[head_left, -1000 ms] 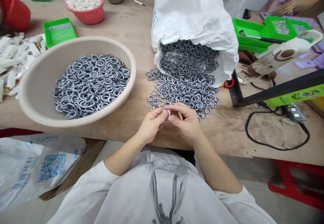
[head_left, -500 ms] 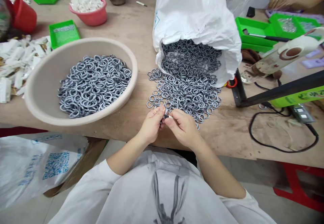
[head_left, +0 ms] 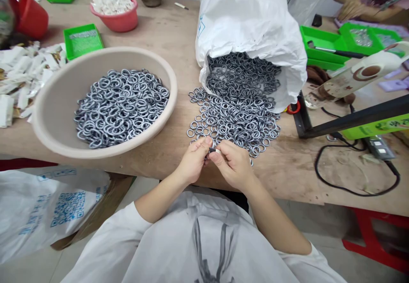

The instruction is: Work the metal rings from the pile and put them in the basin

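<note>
Close together at the table's front edge, both hands work in front of a loose pile of grey rings [head_left: 236, 119]. Thumb and fingers of my left hand [head_left: 194, 159] pinch a grey ring, mostly covered by the fingertips. My right hand [head_left: 234, 163] is closed around a small tool [head_left: 213, 150] with a whitish handle and a dark tip, its tip touching the left fingertips. The rings spill from the mouth of a white plastic sack [head_left: 246, 23] lying on its side. To the left, a large beige basin [head_left: 51, 116] holds many more grey rings.
A black metal frame [head_left: 348, 119], a clear bottle [head_left: 351, 78] and a black cable [head_left: 319, 176] lie at right. Green trays [head_left: 322, 40] stand behind them, near another person's hands [head_left: 351, 8]. White pieces [head_left: 22, 70] and a red bowl [head_left: 116, 21] are at left.
The view has shifted slightly. Both hands stay together at nearly the same place, with the fingers moved only a little around the small tool and ring.
</note>
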### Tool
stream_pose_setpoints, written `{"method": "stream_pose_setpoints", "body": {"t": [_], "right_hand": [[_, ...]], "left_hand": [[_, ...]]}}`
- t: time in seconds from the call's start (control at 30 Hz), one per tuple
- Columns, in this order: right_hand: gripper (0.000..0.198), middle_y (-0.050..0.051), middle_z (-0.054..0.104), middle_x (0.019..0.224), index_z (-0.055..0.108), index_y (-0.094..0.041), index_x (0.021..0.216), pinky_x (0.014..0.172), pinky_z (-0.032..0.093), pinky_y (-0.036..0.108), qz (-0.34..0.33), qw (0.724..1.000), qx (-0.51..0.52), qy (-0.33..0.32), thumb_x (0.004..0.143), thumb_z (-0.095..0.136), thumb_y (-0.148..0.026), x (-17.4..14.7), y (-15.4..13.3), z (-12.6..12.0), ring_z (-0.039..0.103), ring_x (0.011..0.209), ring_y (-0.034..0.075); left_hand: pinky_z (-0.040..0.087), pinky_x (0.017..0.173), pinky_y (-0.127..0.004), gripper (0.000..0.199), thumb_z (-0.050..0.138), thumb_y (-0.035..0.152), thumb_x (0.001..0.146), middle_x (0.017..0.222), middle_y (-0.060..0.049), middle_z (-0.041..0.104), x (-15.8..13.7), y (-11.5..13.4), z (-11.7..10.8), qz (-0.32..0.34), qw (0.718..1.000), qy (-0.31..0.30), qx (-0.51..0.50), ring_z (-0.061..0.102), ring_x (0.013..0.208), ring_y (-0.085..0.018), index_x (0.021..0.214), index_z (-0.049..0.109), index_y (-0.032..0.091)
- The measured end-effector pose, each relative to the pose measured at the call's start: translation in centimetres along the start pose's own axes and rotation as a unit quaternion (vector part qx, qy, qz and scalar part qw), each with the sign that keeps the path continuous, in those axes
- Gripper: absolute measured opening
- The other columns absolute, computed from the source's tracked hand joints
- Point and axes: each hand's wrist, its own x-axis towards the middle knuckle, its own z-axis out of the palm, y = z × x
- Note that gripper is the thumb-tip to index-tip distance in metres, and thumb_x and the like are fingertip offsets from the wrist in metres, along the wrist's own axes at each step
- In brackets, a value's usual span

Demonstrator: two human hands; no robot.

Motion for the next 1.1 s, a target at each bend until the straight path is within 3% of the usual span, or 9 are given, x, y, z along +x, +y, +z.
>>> {"method": "stream_pose_setpoints", "body": {"t": [0.13, 0.23, 0.33, 0.47, 0.63, 0.73, 0.83, 0.93, 1.1], "right_hand": [[0.049, -0.001, 0.048, 0.062, 0.044, -0.022, 0.065, 0.059, 0.032, 0.028, 0.088, 0.995, 0.023, 0.036, 0.099, 0.036, -0.056, 0.9, 2.2, -0.3, 0.046, 0.061, 0.014], [0.048, 0.000, 0.053, 0.064, 0.050, -0.022, 0.069, 0.060, 0.033, 0.028, 0.162, 0.985, -0.029, 0.051, 0.100, 0.035, -0.055, 2.6, 3.6, -0.7, 0.049, 0.064, 0.016], [0.037, 0.005, 0.067, 0.088, 0.064, -0.021, 0.088, 0.065, 0.036, 0.028, 0.142, 0.977, -0.156, -0.030, 0.097, 0.046, -0.053, 4.7, 3.1, 0.0, 0.060, 0.079, 0.020], [0.028, 0.011, 0.068, 0.107, 0.070, -0.021, 0.102, 0.065, 0.039, 0.030, 0.133, 0.933, -0.311, -0.126, 0.093, 0.057, -0.044, 6.9, 2.0, 2.1, 0.066, 0.084, 0.024], [0.024, 0.013, 0.069, 0.106, 0.070, -0.019, 0.099, 0.066, 0.040, 0.033, 0.150, 0.924, -0.322, -0.140, 0.095, 0.052, -0.036, 7.9, 2.8, 2.5, 0.067, 0.086, 0.026], [0.023, 0.010, 0.068, 0.094, 0.067, -0.018, 0.086, 0.066, 0.038, 0.032, 0.173, 0.953, -0.232, -0.091, 0.091, 0.057, -0.038, 7.4, 3.3, 1.4, 0.062, 0.082, 0.023], [0.026, 0.002, 0.060, 0.073, 0.060, -0.019, 0.077, 0.063, 0.036, 0.028, 0.186, 0.982, 0.001, -0.026, 0.087, 0.060, -0.043, 5.9, 3.0, 0.7, 0.053, 0.068, 0.016], [0.031, -0.002, 0.053, 0.067, 0.055, -0.020, 0.075, 0.060, 0.036, 0.026, 0.192, 0.957, 0.216, 0.014, 0.082, 0.062, -0.050, 4.2, 1.9, 0.9, 0.045, 0.062, 0.013], [0.038, -0.005, 0.044, 0.061, 0.050, -0.020, 0.067, 0.054, 0.031, 0.024, 0.216, 0.923, 0.318, 0.017, 0.077, 0.069, -0.052, 3.0, 0.9, 0.4, 0.037, 0.056, 0.009]], "left_hand": [[0.025, 0.045, -0.019, 0.055, 0.072, 0.064, 0.073, 0.056, 0.005, 0.038, -0.7, 0.1, -0.2, 0.007, 0.997, -0.070, 0.032, 0.032, 0.049, -0.005, 0.063, 0.047, 0.017], [0.027, 0.045, -0.020, 0.054, 0.068, 0.063, 0.078, 0.054, 0.004, 0.040, -1.3, 0.3, -1.1, 0.013, 0.993, -0.104, 0.053, 0.035, 0.048, -0.006, 0.060, 0.047, 0.016], [0.028, 0.044, -0.019, 0.048, 0.073, 0.058, 0.076, 0.057, 0.003, 0.048, -1.4, 0.8, -2.9, 0.006, 0.998, -0.040, 0.046, 0.040, 0.048, -0.006, 0.066, 0.053, 0.016], [0.032, 0.044, -0.018, 0.041, 0.076, 0.054, 0.074, 0.060, 0.002, 0.054, -1.3, 1.6, -5.2, 0.015, 0.999, 0.034, 0.034, 0.046, 0.048, -0.006, 0.082, 0.067, 0.015], [0.036, 0.041, -0.016, 0.034, 0.077, 0.040, 0.074, 0.066, 0.001, 0.061, -0.9, 2.4, -6.3, 0.000, 0.998, 0.061, -0.013, 0.055, 0.051, -0.008, 0.096, 0.069, 0.015], [0.039, 0.038, -0.018, 0.030, 0.074, 0.039, 0.073, 0.078, -0.004, 0.068, -0.3, 2.3, -6.0, -0.029, 0.997, 0.051, -0.050, 0.061, 0.056, -0.011, 0.088, 0.065, 0.015], [0.037, 0.037, -0.017, 0.033, 0.075, 0.041, 0.072, 0.081, -0.004, 0.067, 0.3, 1.7, -4.7, -0.050, 0.996, 0.035, -0.062, 0.061, 0.057, -0.011, 0.088, 0.062, 0.015], [0.028, 0.036, -0.015, 0.040, 0.077, 0.049, 0.072, 0.074, 0.001, 0.060, 0.6, 0.7, -3.2, -0.041, 0.998, 0.030, -0.045, 0.051, 0.050, -0.006, 0.090, 0.061, 0.016], [0.026, 0.044, -0.017, 0.039, 0.069, 0.054, 0.079, 0.061, 0.003, 0.049, 1.0, 0.2, -2.3, 0.049, 0.994, -0.010, 0.100, 0.038, 0.050, -0.005, 0.077, 0.062, 0.015]]}}
